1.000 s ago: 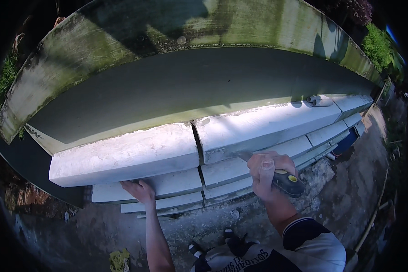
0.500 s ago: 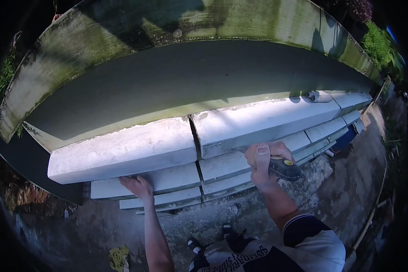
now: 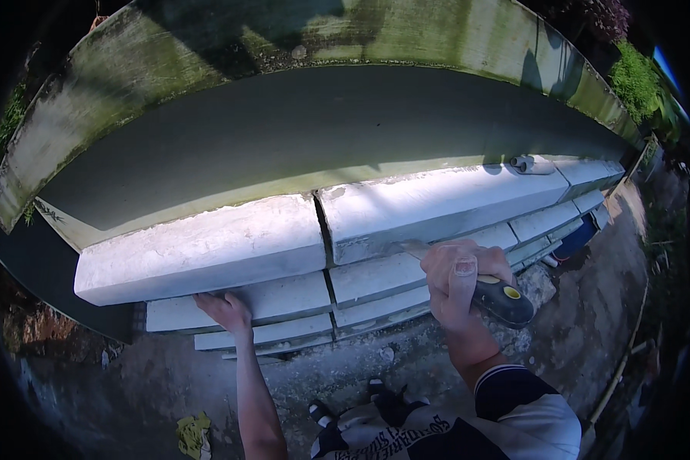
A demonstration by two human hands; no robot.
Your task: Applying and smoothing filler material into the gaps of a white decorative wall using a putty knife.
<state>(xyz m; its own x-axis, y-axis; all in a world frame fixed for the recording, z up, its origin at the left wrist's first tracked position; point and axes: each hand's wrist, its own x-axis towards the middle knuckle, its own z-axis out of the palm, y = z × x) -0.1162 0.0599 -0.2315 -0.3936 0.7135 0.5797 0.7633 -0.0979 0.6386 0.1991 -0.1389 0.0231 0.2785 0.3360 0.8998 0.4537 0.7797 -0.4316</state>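
Observation:
My right hand [image 3: 464,280] is closed around the thick dark handle [image 3: 506,301] of a hand tool, a handle with yellow spots. A thin flat blade [image 3: 412,248] shows beyond my knuckles, beside the front face of the right upper white block [image 3: 437,203]; whether it touches is unclear. My left hand [image 3: 224,310] rests with fingers extended on a lower white slab [image 3: 287,295], its fingertips at the underside of the left upper white block [image 3: 199,249]. A narrow dark gap separates the two upper blocks.
Behind the blocks rises a grey wall [image 3: 345,123] under a mossy concrete ledge [image 3: 437,38]. Short grey pipes [image 3: 533,164] lie on the right upper block. A yellow-green cloth [image 3: 194,435] lies on the concrete floor [image 3: 146,391]. Rough whitish rubble [image 3: 537,287] sits at right.
My right hand and the tool have moved slightly right and closer to me, the handle swinging down to the right. My left hand stays at the same place on the slab.

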